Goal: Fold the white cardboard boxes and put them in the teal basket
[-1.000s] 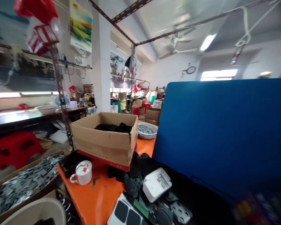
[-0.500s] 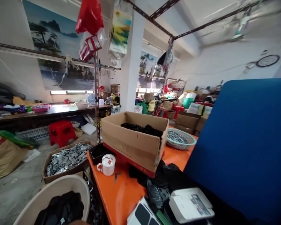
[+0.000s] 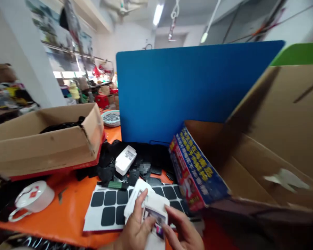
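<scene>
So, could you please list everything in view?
Table: one, orange, foreground
Large cartons: two, brown, left and right
Mug: one, white, left
Basket: one, teal-rimmed, far end
Panel: one, blue, background
Small box: one, white, middle
Pieces: several, black, around small box
Sheets: uncounted, black/white, lower middle
Light: one, white, ceiling
Fan: one, pale, ceiling
Background goods: uncounted, mixed colours, left
Packs: uncounted, white, lower middle
Left hand: one, bare, holding packs
Right hand: one, bare, touching packs
</scene>
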Action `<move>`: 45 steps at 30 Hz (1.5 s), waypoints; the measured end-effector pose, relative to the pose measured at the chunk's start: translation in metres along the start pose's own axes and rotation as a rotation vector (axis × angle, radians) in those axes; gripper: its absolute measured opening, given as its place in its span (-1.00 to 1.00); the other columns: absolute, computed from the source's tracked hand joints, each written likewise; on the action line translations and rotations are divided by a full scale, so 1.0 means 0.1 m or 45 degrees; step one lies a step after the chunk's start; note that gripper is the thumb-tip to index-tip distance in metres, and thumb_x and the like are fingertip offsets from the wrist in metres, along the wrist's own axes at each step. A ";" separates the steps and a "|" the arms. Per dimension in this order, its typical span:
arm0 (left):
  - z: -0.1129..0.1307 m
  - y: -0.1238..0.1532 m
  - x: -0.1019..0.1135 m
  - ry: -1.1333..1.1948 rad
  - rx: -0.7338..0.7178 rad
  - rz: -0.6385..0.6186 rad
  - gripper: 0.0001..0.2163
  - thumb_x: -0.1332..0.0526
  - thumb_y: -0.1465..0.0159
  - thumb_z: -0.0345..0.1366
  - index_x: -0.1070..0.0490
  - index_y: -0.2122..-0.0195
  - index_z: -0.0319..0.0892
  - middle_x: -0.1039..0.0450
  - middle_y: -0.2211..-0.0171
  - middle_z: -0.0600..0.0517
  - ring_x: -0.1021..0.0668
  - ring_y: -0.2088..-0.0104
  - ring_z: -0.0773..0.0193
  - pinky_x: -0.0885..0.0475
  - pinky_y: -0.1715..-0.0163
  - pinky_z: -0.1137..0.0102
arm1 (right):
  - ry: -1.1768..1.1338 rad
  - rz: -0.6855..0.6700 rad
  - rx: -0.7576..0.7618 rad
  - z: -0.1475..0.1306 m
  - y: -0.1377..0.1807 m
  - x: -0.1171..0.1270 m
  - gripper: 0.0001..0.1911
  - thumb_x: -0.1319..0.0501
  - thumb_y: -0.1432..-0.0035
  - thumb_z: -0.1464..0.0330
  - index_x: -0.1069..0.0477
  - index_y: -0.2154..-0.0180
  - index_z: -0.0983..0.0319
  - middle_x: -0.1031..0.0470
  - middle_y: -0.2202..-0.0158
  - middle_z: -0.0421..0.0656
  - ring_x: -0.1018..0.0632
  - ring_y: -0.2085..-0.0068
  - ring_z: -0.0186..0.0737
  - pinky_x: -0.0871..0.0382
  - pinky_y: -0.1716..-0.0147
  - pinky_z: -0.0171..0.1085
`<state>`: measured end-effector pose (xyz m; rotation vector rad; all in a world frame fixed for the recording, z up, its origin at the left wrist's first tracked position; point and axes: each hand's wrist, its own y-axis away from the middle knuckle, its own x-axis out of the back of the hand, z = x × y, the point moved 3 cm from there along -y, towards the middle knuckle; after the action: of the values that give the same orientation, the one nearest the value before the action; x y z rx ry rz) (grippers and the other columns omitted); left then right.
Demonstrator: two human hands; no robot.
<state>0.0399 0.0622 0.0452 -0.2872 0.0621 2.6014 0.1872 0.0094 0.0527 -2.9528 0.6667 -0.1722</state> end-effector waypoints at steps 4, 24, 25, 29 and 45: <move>0.06 0.07 -0.06 -0.004 0.048 -0.041 -0.44 -0.10 -0.34 -0.01 0.02 -0.26 -0.14 -0.40 0.04 -0.14 -0.50 0.12 0.19 -0.38 0.04 0.29 | -0.127 -0.142 -0.043 -0.02 -0.05 0.00 -0.75 -0.34 -0.10 0.21 -0.51 0.18 0.16 -0.54 0.34 -0.12 -0.54 0.35 -0.19 -0.48 0.38 -0.30; 0.15 0.19 0.14 -0.305 0.214 -0.118 -0.66 -0.11 -0.33 -0.03 -0.39 0.33 -0.24 -0.37 0.46 0.05 -0.38 0.43 0.34 -0.30 0.40 0.46 | -0.086 -0.558 -0.173 -0.11 -0.06 -0.03 -0.80 -0.35 -0.07 0.20 -0.58 0.43 0.19 -0.51 0.46 -0.15 -0.50 0.39 -0.19 -0.39 0.35 -0.22; 0.17 0.18 0.15 -0.331 0.221 -0.126 -0.67 -0.11 -0.33 -0.04 -0.38 0.34 -0.24 -0.37 0.46 0.06 -0.38 0.43 0.34 -0.29 0.40 0.46 | -0.105 -0.561 -0.273 -0.11 -0.05 -0.03 -0.80 -0.36 -0.05 0.19 -0.57 0.41 0.20 -0.51 0.46 -0.16 -0.50 0.40 -0.21 -0.39 0.37 -0.24; 0.27 0.11 0.13 -0.302 0.316 -0.176 -0.78 -0.11 -0.33 -0.13 -0.32 0.28 -0.20 -0.29 0.51 0.13 -0.34 0.51 0.39 -0.24 0.50 0.50 | 0.045 -0.619 -0.420 -0.21 -0.09 -0.06 -0.77 -0.37 -0.02 0.18 -0.58 0.36 0.22 -0.56 0.44 -0.15 -0.50 0.40 -0.23 -0.39 0.40 -0.28; 0.25 0.02 0.06 -0.270 0.352 0.068 -0.83 -0.24 -0.21 -0.21 -0.31 0.31 -0.18 -0.31 0.45 0.13 -0.35 0.46 0.39 -0.28 0.43 0.49 | -0.146 -0.631 -0.614 -0.20 -0.17 -0.05 -0.76 -0.41 0.03 0.21 -0.55 0.42 0.26 -0.53 0.48 -0.21 -0.47 0.44 -0.31 -0.35 0.40 -0.33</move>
<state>0.0287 0.0658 0.0687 0.0900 0.3548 2.6182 0.1874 0.0252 0.0745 -3.4994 -0.0690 0.1422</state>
